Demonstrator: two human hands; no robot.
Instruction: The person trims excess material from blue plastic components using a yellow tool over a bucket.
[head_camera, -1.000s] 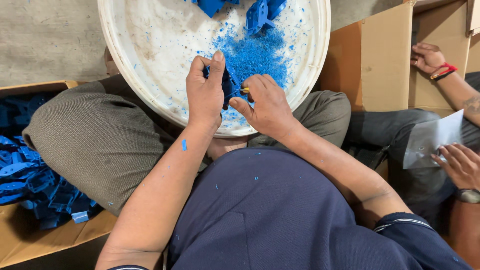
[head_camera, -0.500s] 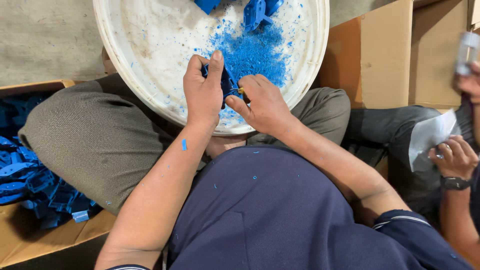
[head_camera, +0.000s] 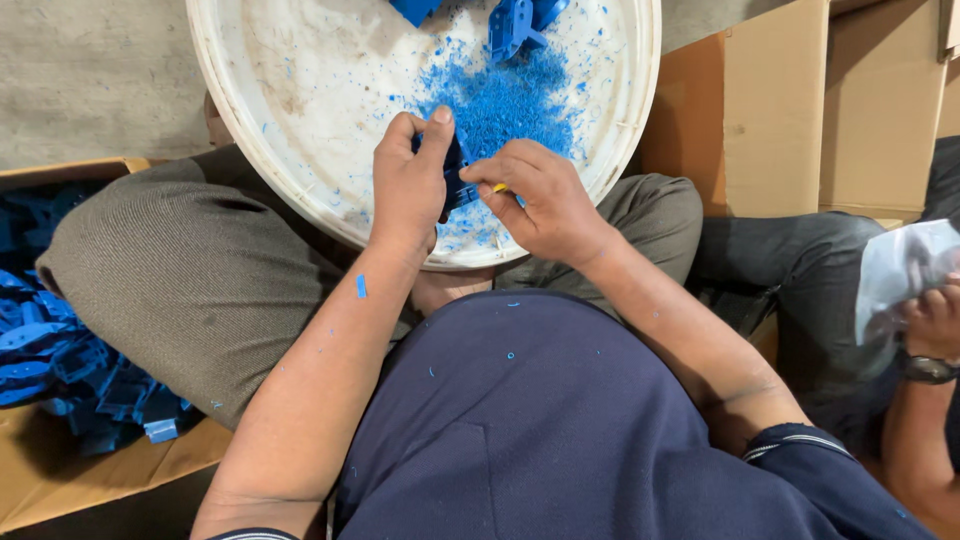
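Note:
My left hand (head_camera: 410, 185) grips a small blue plastic part (head_camera: 456, 172) over a large white round basin (head_camera: 290, 150) that rests on my lap. My right hand (head_camera: 540, 200) is closed around a small tool with a yellow tip (head_camera: 499, 188), pressed against the part. A heap of blue plastic shavings (head_camera: 500, 105) lies in the basin just beyond my hands. More blue parts (head_camera: 515, 25) sit at the basin's far edge.
An open cardboard box (head_camera: 60, 490) at my left holds several blue plastic parts (head_camera: 70, 360). Brown cartons (head_camera: 800, 100) stand at the right. Another person sits at the right, a hand with a wristwatch (head_camera: 930, 330) holding a clear plastic bag (head_camera: 900, 265).
My hands stay working on the blue part in nearly the same spot. The other person's hands at the right have moved and now hold the plastic bag lower down.

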